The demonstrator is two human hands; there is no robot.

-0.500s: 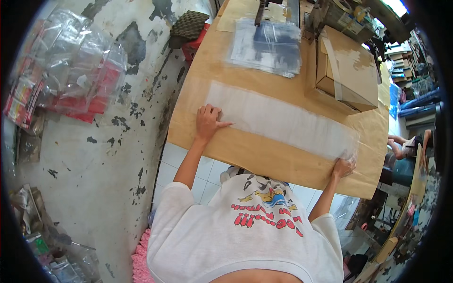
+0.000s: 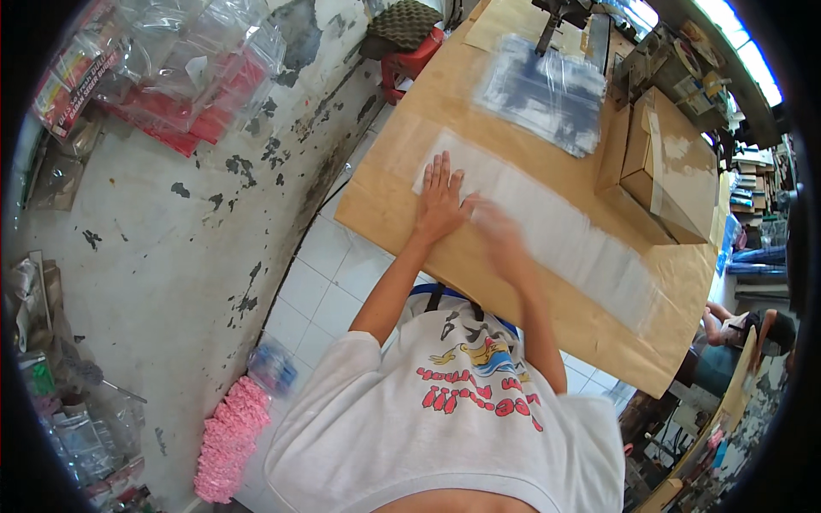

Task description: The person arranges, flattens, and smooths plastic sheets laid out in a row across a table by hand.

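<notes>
A long strip of thin, translucent plastic film point(image 2: 564, 227) lies flat across the brown-covered table point(image 2: 385, 192), slanting from upper left to lower right. My left hand point(image 2: 440, 201) is spread flat on the film's left end, its fingers stretched out and nothing gripped. Close beside it, my right hand point(image 2: 500, 231) hovers over or touches the film's near edge. Motion smears its fingers, so I can't make out their shape or whether they hold anything.
Farther back lies a stack of clear plastic sheets point(image 2: 547, 94) beneath a dark metal arm point(image 2: 552, 30). A cardboard box point(image 2: 671, 167) stands at the table's right. Plastic bags point(image 2: 197, 77) hang on the peeling wall at left. Someone else point(image 2: 735, 329) sits at far right.
My right hand has left the film's right end and swept left to beside my left hand. My left hand now lies flatter, fingers extended. The whole view has turned.
</notes>
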